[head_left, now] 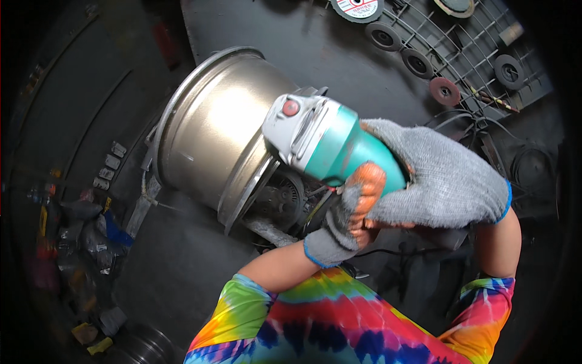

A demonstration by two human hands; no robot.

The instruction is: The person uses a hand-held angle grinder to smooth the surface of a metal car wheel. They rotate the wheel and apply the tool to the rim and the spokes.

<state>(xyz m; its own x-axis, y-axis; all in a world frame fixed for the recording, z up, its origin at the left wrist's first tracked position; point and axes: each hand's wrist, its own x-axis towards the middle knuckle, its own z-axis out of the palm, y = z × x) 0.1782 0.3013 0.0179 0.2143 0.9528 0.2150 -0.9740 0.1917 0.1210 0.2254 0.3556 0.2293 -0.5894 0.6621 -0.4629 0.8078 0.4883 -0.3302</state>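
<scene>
A teal angle grinder with a grey head and a red button is held between my two gloved hands. My right hand, in a grey knit glove with a blue cuff, wraps over the rear of its body. Closed against the grinder's underside is my left hand, whose glove shows a worn orange coating. The grinder's head overlaps the right edge of a shiny gold-silver wheel rim lying on its side. Its disc is hidden, so I cannot tell whether it touches the rim.
Several abrasive discs, one of them reddish, hang on a wire grid at the far right. Plastic bags and small parts lie at the left. A dark machine part sits beneath the rim. Another round metal piece stands at lower left.
</scene>
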